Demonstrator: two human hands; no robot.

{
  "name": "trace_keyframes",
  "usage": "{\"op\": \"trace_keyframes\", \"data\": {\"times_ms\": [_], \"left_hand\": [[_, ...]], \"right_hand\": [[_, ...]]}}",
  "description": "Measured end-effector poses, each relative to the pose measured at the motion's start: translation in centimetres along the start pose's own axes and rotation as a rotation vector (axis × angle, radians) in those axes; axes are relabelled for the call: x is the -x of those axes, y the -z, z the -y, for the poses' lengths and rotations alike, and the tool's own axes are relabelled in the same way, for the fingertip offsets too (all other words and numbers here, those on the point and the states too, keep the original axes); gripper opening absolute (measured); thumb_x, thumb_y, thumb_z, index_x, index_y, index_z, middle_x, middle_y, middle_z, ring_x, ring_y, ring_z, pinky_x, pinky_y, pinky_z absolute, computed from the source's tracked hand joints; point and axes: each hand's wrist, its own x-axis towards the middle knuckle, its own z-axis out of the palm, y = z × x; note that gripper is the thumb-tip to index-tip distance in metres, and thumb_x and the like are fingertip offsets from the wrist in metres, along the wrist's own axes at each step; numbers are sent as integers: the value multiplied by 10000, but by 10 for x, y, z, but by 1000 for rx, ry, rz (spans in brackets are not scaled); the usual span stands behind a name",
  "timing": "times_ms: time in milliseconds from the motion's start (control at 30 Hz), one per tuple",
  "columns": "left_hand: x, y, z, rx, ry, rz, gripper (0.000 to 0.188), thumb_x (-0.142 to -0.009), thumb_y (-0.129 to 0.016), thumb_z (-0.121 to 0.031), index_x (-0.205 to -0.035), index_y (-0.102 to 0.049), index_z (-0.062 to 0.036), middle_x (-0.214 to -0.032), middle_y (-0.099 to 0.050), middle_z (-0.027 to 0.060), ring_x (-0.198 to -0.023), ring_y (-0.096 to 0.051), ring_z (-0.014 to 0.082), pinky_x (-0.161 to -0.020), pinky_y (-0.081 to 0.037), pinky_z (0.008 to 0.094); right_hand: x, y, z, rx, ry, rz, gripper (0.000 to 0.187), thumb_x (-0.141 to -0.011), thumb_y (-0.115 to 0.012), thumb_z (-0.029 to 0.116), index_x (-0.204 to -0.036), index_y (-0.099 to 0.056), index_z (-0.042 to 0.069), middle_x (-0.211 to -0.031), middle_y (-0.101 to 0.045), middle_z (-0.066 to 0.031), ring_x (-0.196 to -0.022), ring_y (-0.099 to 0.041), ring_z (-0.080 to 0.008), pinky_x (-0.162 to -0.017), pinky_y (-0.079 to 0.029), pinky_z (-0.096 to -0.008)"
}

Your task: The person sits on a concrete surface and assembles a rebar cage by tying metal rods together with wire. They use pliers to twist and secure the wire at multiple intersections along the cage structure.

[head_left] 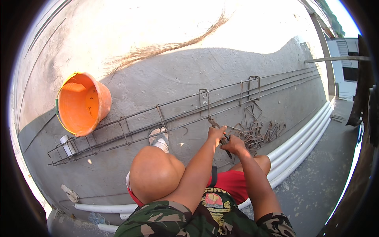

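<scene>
A long rebar cage (pixel 179 114) of thin steel bars and square stirrups lies across the grey concrete floor, in front of my bent legs. Over its near bar, dark pincers (pixel 213 122) have their jaws beside a stirrup (pixel 204 103). My right hand (pixel 234 145) is closed on the pincers' handles. Close by, my left hand (pixel 216 134) is curled shut by the tool's head; whatever its fingers hold is hidden. A heap of loose bent stirrups (pixel 254 136) lies just beyond my right hand.
An orange bucket (pixel 103 102) stands at the cage's left end, near a white block (pixel 68 145). A bundle of thin wire (pixel 158 49) lies at the far side. White pipes (pixel 294 152) run along the right, and my sandaled foot (pixel 160 139) is beside the cage.
</scene>
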Motion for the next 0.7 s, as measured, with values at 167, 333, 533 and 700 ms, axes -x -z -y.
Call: {"op": "trace_keyframes", "data": {"times_ms": [167,333,533,700], "left_hand": [[-1,-15,-8,88,-2,-106,598,-803,-766,-222,-1157,-392,83,-945,-625,179,-693,-660,265,-531,-561,371],[5,-6,-12,109,96,38,525,-814,-754,-246,-1121,-417,16,-903,-625,141,-708,-658,251,-526,-557,411],[18,6,-21,76,122,70,477,-807,-755,-311,-1048,-462,-21,-856,-606,96,-759,-638,221,-605,-549,473],[29,11,-27,78,125,83,436,-825,-740,-326,-1033,-497,-31,-927,-597,107,-770,-586,199,-571,-527,434]], "right_hand": [[8,-36,0,659,170,-895,314,-900,-473,165,-1175,-534,25,-968,-570,-121,-815,-578,-289,-756,-449,-370],[-22,-26,-31,435,255,-647,211,-870,-518,171,-1023,-550,30,-870,-611,-128,-777,-619,-348,-704,-486,-441],[-22,-14,-30,173,255,-290,327,-810,-694,278,-916,-575,-7,-819,-657,-200,-732,-658,-347,-652,-510,-463],[-18,24,-13,-375,-36,367,323,-861,-684,314,-896,-590,7,-754,-648,-132,-601,-624,-233,-546,-507,-416]]}}
